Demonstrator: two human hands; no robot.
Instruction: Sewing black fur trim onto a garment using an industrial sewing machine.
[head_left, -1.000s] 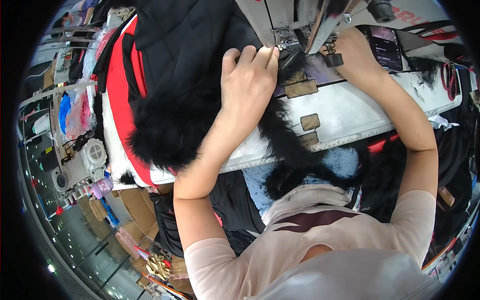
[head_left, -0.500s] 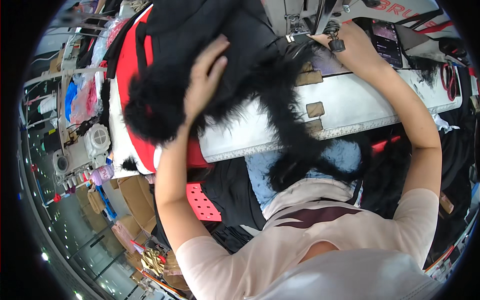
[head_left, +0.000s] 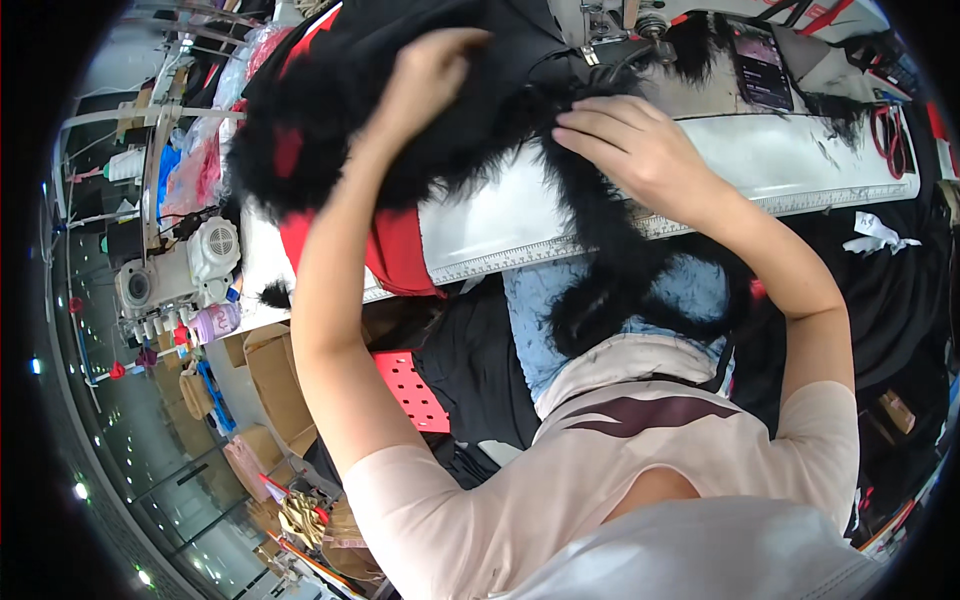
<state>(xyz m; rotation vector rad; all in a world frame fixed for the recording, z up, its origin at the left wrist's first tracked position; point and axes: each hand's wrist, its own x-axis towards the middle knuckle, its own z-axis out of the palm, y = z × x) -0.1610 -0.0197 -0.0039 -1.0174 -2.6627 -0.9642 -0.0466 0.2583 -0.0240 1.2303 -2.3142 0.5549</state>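
Observation:
My left hand [head_left: 425,80] is over black fabric [head_left: 510,50] at the upper middle, its fingers bent and blurred; whether it grips the cloth I cannot tell. My right hand [head_left: 650,160] lies with fingers stretched over black feathery trim [head_left: 600,240], which runs down across the table edge onto my lap. More fluffy trim surrounds my left forearm. Red fabric [head_left: 405,255] shows under it. The sewing machine's needle and foot area [head_left: 590,50] is beyond my right hand.
A white table [head_left: 480,220] carries a ruler along its front edge. A phone [head_left: 760,70] and red-handled scissors [head_left: 890,140] are at the right. A motor housing [head_left: 215,250] is at the left, above cardboard boxes [head_left: 280,390]. A red perforated piece [head_left: 410,390] hangs below.
My left hand has left the presser foot and moved up and left over the fabric. My right hand has come down and left from beside the machine onto the trim.

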